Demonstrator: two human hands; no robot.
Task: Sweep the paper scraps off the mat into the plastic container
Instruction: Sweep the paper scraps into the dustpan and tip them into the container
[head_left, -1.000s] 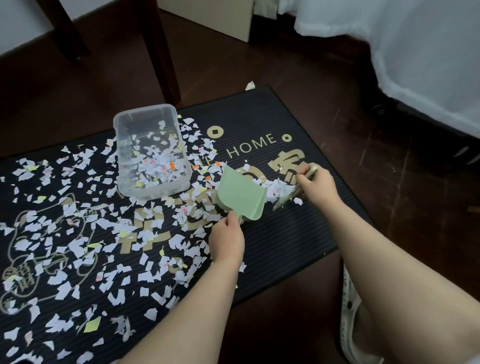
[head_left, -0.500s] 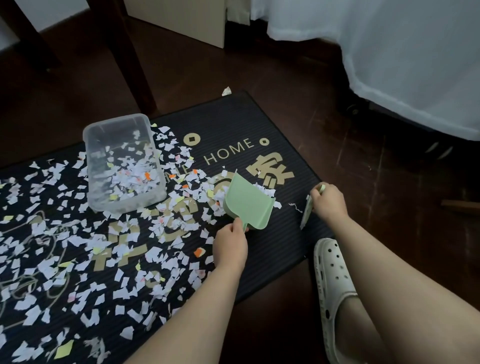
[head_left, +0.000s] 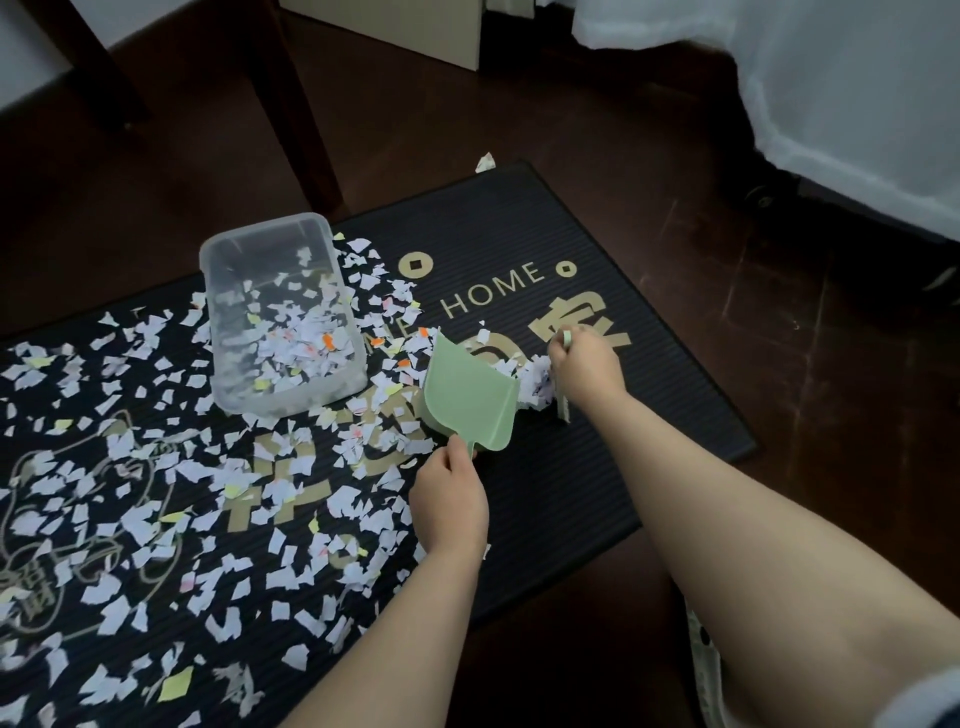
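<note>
The left hand (head_left: 449, 499) is gripping the dustpan (head_left: 467, 402) by its handle. Right of the dustpan, the right hand (head_left: 587, 369) is clutching a brush (head_left: 562, 408) against piled scraps (head_left: 535, 384); the container (head_left: 270, 224) is sitting left.

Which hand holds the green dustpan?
The left hand grips the dustpan by its handle; the right hand holds a small brush beside a heap of scraps.

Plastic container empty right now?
No, a heap of paper scraps lies inside the clear plastic container.
</note>
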